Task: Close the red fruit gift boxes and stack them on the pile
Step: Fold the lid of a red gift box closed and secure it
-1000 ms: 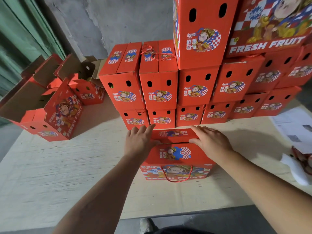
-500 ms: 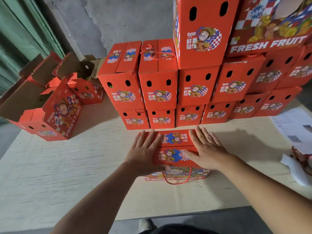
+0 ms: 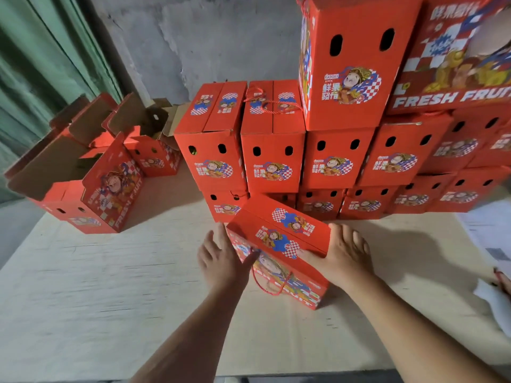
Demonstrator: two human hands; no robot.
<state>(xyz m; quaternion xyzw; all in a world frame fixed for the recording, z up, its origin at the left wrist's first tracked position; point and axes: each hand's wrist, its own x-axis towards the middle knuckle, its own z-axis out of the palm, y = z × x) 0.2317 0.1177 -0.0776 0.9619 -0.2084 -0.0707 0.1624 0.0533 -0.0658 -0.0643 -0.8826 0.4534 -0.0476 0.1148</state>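
The closed box (image 3: 279,244) between the two hands is tilted, and its underside and far end face away from the camera. The left hand (image 3: 221,258) covers part of the box's left end, and the right hand (image 3: 345,255) covers its right end; the right fingertips lie behind the box edge, so the grip there cannot be read. The box also hides one bottom-row box of the pile (image 3: 331,161). The pile runs past the top and right edges, so its height and width are cut off. The paper sheets (image 3: 489,230) and a white object (image 3: 495,302) at the right edge are blurred and cropped. The insides of the open boxes (image 3: 83,183) are mostly hidden by their flaps.
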